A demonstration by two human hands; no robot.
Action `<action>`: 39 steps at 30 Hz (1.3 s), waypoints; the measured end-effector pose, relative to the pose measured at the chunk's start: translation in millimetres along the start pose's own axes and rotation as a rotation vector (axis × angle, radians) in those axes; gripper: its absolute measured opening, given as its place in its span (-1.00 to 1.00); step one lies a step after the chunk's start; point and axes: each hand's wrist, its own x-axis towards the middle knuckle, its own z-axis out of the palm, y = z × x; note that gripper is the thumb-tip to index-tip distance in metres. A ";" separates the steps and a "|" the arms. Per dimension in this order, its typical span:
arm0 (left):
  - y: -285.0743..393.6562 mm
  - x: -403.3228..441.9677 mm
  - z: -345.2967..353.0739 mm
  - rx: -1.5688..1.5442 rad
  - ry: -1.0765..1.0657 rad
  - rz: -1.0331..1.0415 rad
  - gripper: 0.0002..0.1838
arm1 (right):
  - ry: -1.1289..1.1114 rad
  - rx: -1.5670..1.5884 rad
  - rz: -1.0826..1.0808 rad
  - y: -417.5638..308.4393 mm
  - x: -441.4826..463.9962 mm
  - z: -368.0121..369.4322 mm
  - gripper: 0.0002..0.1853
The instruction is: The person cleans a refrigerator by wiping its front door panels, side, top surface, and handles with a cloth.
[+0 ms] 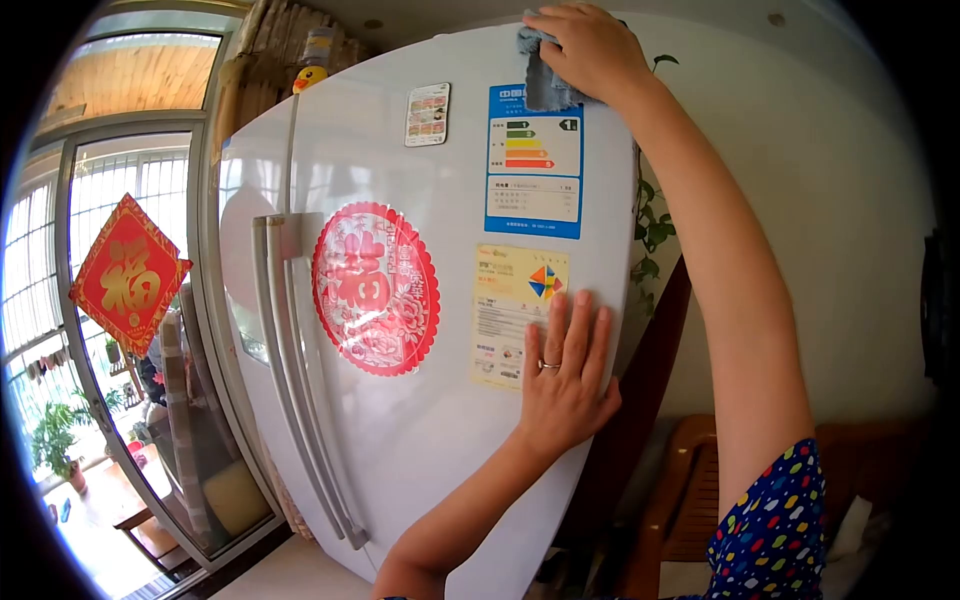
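My right hand (590,45) is raised to the top edge of a white refrigerator (440,440), its fingers closed on a grey-blue cloth (548,85). The cloth hangs against the door and covers the upper corner of a blue energy label (535,208). Lower down, my left hand (568,390) lies flat on the door with fingers stretched out and a ring on one of them. Its fingertips overlap a pale yellow sticker (500,290).
Long door handles (290,390) run down beside a red round paper decoration (375,290). A small magnet card (428,115) is higher up. Left is a glass door with a red diamond hanging (130,275); right are a trailing plant (655,230) and wooden furniture (685,480).
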 end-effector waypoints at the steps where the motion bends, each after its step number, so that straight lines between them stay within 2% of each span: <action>1: 0.3 0.3 -0.6 0.001 0.007 -0.003 -0.08 | -0.068 -0.023 0.038 -2.5 2.1 -0.3 -0.61; 4: 3.2 1.1 -1.2 -0.010 0.020 -0.012 -0.08 | -0.086 -0.124 0.026 -12.3 8.0 24.9 -0.50; 5: 3.0 1.0 -2.0 -0.017 0.018 -0.018 -0.08 | -0.087 -0.128 0.028 -20.6 10.2 31.9 -0.50; 7: 2.7 1.5 -2.2 -0.031 0.016 -0.021 -0.08 | -0.050 -0.136 0.085 -48.2 18.6 35.4 -0.64; 8: 1.7 1.6 -1.9 -0.024 0.006 -0.019 -0.06 | -0.137 -0.138 0.092 -51.1 20.7 32.3 -0.58; 12: -1.4 1.2 -5.7 -0.015 -0.005 -0.015 -0.06 | -0.120 -0.151 0.039 -27.6 0.8 31.9 -0.49; 14: -0.8 0.6 -6.6 -0.023 -0.004 -0.024 -0.06 | -0.132 -0.415 0.049 -7.4 -13.6 26.5 -0.41; 17: 1.1 1.3 -5.1 -0.026 -0.015 -0.027 -0.08 | -0.013 -0.420 0.068 -18.3 -32.7 4.4 -0.44; 19: 2.9 0.3 -1.5 0.000 0.011 -0.024 -0.08 | -0.035 -0.371 0.079 -30.0 -34.3 2.7 -0.42; 21: 1.8 0.2 -4.7 -0.003 0.001 -0.021 -0.08 | -0.074 -0.194 -0.144 -31.6 -37.4 3.7 -0.43; 23: 2.3 0.4 -4.5 -0.016 -0.016 -0.011 -0.08 | -0.022 -0.162 -0.143 -18.4 -30.5 3.8 -0.47; 25: 1.3 -0.1 -2.5 -0.003 0.013 -0.022 -0.07 | 0.084 -0.274 0.050 -4.2 -19.2 2.1 -0.52; 26: 1.3 0.0 -2.8 -0.012 0.015 -0.024 -0.08 | -0.054 -0.257 0.219 3.0 -14.1 -7.7 -0.55; 27: 1.5 0.1 -3.6 -0.011 0.013 -0.022 -0.08 | -0.054 -0.257 0.222 5.8 -12.1 -9.0 -0.55; 29: 0.3 0.2 -4.9 -0.032 0.012 -0.011 -0.08 | -0.046 0.022 0.697 9.3 -5.6 -8.0 -0.52; 31: -1.0 -0.6 -2.3 -0.026 0.024 -0.005 -0.09 | -0.026 0.076 0.677 23.2 -12.4 11.3 -0.45; 33: -0.4 -2.4 2.4 -0.029 0.028 0.007 -0.09 | 0.223 0.337 0.704 29.3 -23.8 23.7 -0.43; 35: -1.1 -4.3 5.7 -0.010 0.037 0.002 -0.08 | 0.305 0.453 0.717 29.3 -36.3 33.4 -0.41; 36: -0.7 -4.8 7.0 -0.012 0.030 0.012 -0.08 | 0.286 0.673 0.615 26.1 -44.3 19.0 -0.55; 37: -0.9 -5.1 7.7 -0.007 0.027 0.009 -0.07 | 0.405 0.567 0.627 15.7 -49.3 25.9 -0.53; 39: -2.1 -5.2 7.3 0.007 0.018 0.017 -0.06 | 0.292 0.622 0.682 17.1 -59.9 19.3 -0.51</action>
